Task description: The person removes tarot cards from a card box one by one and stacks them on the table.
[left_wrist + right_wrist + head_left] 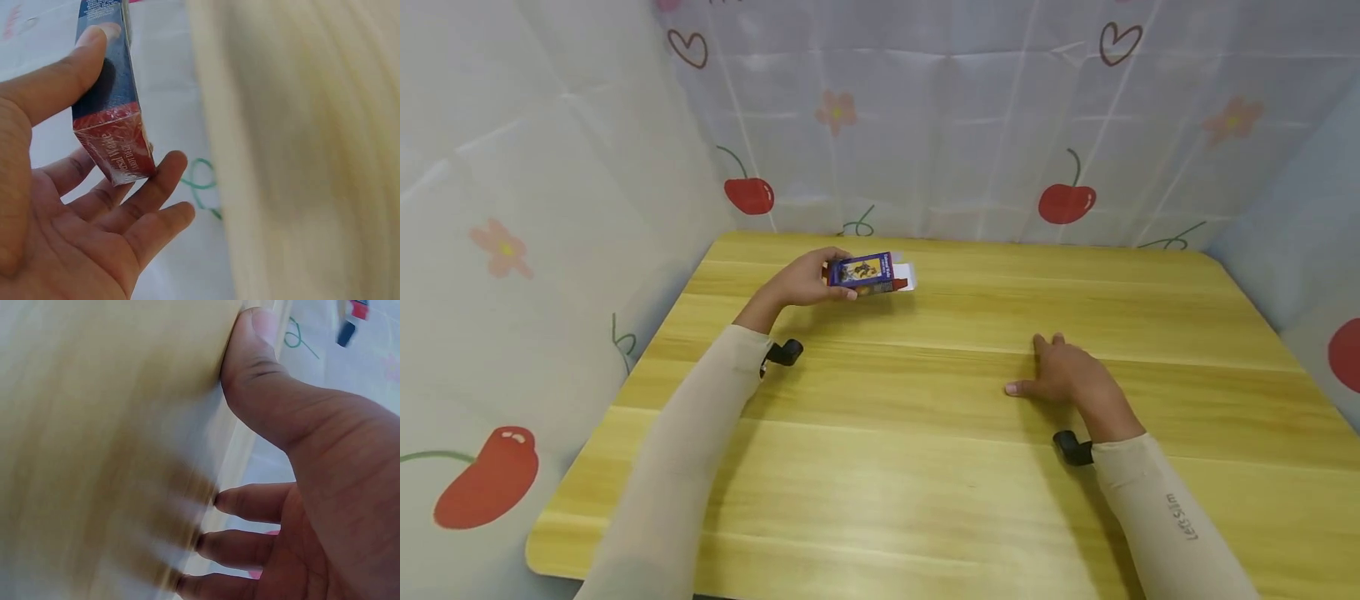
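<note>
The left hand (805, 282) grips a small blue-and-red carton (870, 274) between thumb and curled fingers (147, 194) at the far left of the wooden worktop (925, 467), while the right hand (1067, 375) rests flat on the worktop, fingers relaxed and holding nothing, well apart from the carton.

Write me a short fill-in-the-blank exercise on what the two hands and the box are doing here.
1. The small box is held by the ____ hand.
2. The right hand rests palm down on the ____.
3. The cloth behind the table is printed with hearts, flowers and red ____.
4. The box's wide face is mainly ____ in colour.

Missing words: left; table; cherries; blue
</note>
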{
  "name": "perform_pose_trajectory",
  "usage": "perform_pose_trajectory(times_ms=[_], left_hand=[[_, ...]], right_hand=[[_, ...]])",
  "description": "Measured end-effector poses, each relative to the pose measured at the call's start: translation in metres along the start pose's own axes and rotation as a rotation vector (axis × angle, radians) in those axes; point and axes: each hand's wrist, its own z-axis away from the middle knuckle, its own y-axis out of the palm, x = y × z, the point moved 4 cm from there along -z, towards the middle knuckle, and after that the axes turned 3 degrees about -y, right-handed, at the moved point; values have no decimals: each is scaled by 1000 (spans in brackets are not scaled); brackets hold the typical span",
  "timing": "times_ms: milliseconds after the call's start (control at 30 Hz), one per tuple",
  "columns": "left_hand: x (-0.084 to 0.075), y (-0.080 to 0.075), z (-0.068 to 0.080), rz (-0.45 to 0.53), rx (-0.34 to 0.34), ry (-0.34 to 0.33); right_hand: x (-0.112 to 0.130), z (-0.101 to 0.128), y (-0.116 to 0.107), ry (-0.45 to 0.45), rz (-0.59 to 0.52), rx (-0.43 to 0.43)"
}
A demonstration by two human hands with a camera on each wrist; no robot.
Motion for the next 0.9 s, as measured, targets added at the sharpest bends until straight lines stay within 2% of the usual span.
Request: perform_pose_trajectory(times_ms=[200,533,800,900], left_hand=[[-16,-4,6,67,7,69],[-24,-15,18,187,-19,129],[-32,-25,29,230,-23,111],[-33,-28,32,239,-22,128]], right_hand=[[-2,3,3,-9,14,-38],[-1,2,5,17,26,-35],[-3,3,7,-9,39,-25],[1,2,0,-47,11,-36]])
